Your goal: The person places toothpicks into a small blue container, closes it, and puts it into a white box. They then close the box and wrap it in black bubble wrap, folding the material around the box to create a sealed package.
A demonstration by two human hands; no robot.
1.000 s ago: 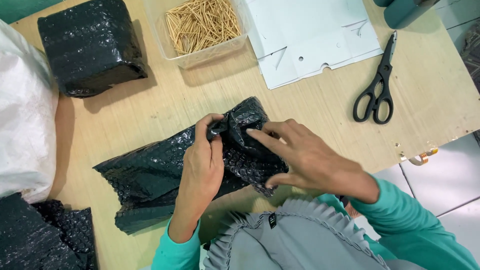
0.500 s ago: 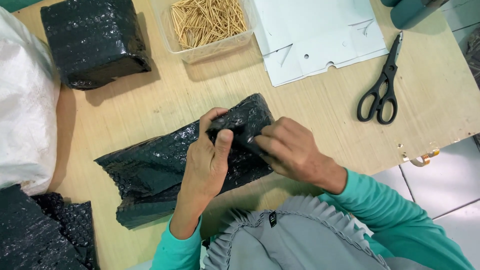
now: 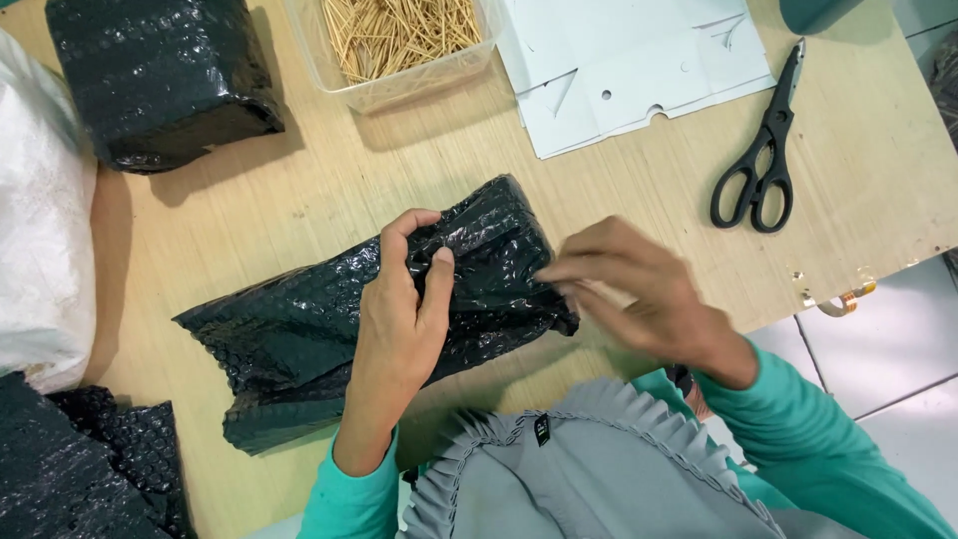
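Two bare hands work on one long parcel of black bubble wrap [image 3: 299,339], which lies slanted across the near half of the wooden bench [image 3: 329,190], its lower end toward the near-left and its upper end near the middle. At the far-left edge sits a white woven sack [image 3: 40,240], with loose black bubble wrap [image 3: 80,469] bunched at the near-left corner. A second wrapped black block [image 3: 160,75] stands at the far-left. The left hand [image 3: 404,309] lies on top of the parcel, fingers curled and thumb pressed in, pinching a gathered fold of wrap at the upper end. A clear tub of wooden sticks [image 3: 399,40] sits along the far edge. The right hand [image 3: 629,284] is just beside the parcel's right end, fingers drawn together, their tips at the edge of the wrap; whether they grip it I cannot tell. Beyond lie flat white card cut-outs [image 3: 639,70], then black scissors [image 3: 763,165] near the right edge.
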